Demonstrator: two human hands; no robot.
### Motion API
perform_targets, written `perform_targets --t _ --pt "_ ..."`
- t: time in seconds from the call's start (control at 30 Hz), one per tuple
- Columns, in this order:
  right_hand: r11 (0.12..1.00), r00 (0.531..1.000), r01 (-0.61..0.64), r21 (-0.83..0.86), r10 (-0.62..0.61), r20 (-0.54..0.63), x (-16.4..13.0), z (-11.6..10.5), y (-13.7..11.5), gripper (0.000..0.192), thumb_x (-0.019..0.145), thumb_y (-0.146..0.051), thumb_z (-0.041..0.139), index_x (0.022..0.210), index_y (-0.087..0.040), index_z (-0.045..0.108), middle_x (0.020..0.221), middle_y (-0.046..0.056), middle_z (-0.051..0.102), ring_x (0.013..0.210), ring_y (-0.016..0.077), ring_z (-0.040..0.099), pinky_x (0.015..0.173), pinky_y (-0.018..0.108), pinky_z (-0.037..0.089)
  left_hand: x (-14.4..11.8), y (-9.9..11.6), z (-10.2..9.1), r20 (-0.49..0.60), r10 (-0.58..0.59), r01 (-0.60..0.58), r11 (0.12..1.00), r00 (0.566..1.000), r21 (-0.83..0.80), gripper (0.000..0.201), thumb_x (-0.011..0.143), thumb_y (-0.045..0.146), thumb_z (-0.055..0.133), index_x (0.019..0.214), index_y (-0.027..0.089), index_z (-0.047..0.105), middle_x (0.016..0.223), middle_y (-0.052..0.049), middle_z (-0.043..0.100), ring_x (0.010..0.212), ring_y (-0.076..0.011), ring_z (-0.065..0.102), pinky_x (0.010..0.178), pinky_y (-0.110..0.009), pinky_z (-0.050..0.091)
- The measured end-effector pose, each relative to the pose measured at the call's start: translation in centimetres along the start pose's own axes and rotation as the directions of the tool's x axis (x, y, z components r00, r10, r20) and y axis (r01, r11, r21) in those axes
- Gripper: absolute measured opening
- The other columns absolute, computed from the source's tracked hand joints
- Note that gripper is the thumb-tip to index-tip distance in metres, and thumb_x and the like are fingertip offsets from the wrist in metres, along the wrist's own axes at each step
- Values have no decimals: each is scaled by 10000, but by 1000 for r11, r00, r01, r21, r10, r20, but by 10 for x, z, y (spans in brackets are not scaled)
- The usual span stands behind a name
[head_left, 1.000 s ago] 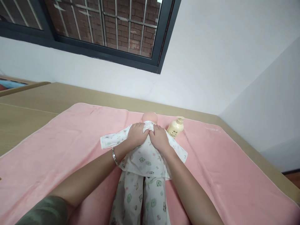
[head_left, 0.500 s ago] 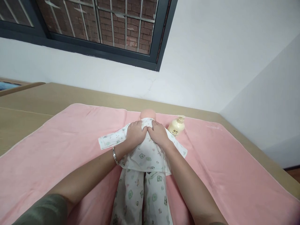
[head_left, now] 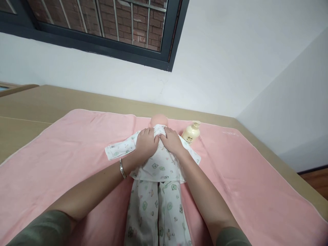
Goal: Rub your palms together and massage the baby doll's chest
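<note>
Doll (head_left: 159,120) is lying on its back at the centre of the pink towel (head_left: 64,150), which is covering the surface (head_left: 30,102). Step in hand, as judged: the printed top (head_left: 159,165) is being closed at the neckline. Left hand (head_left: 146,141) and right hand (head_left: 172,140) are both pressing fingers-down on the chest, pinching the collar fabric between them, thumbs nearly touching. Next move is likely calling for fine fingertip work at the collar. Long axis is running 6 to 12 o'clock, head pointing to 12, trousered legs (head_left: 157,212) to 6. Lotion bottle (head_left: 191,133) is standing at 2 o'clock of the head.
</note>
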State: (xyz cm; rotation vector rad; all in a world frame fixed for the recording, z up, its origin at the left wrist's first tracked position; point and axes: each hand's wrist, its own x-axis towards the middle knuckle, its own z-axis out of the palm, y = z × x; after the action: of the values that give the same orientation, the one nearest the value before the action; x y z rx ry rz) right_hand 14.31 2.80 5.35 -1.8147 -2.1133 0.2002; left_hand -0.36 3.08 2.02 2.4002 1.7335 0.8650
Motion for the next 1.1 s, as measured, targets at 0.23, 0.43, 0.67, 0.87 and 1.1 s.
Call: perform_targets --t 0.23,0.43,0.67,0.87,1.1 --pt "978 997 -72 -194 73 -1 -24 1 -29 488 1042 -291 314 1390 -12 513 1398 266 580 1303 340 518 1110 453 335 0 -4 -11 63 4 -1 999 998 -46 325 964 308 422 1152 140 627 1165 -152 702 1127 -308 628 994 -426 482" --pt "986 999 -42 -160 47 27 -38 -1 -34 500 1047 -309 325 1417 -16 492 1447 246 551 1383 331 461 1144 424 316 0 -4 -14 94 0 -2 1000 996 21 325 972 278 394 1121 113 631 1143 -174 699 1105 -320 631 992 -447 476" --pt "998 994 -3 66 -4 112 -16 -19 9 370 1058 -355 329 1188 -187 631 1237 103 696 1146 238 616 952 320 443 -26 15 -13 51 105 -111 984 993 139 383 969 175 364 1255 48 584 1267 -238 638 1261 -360 548 1027 -471 441" --pt "984 999 -29 -176 35 29 -30 -9 -19 453 1060 -262 287 1321 -17 565 1340 229 630 1276 300 544 1113 379 328 -5 0 -21 125 54 -59 998 991 37 322 978 279 404 1113 111 643 1136 -175 702 1111 -307 631 995 -422 475" --pt "996 996 -51 -69 56 69 -29 -13 -14 415 1046 -305 345 1282 -86 607 1353 191 636 1327 289 524 1077 359 377 -7 -1 -15 67 73 -80 990 995 118 387 1006 310 371 1141 60 634 1131 -202 694 1095 -328 630 978 -441 475"
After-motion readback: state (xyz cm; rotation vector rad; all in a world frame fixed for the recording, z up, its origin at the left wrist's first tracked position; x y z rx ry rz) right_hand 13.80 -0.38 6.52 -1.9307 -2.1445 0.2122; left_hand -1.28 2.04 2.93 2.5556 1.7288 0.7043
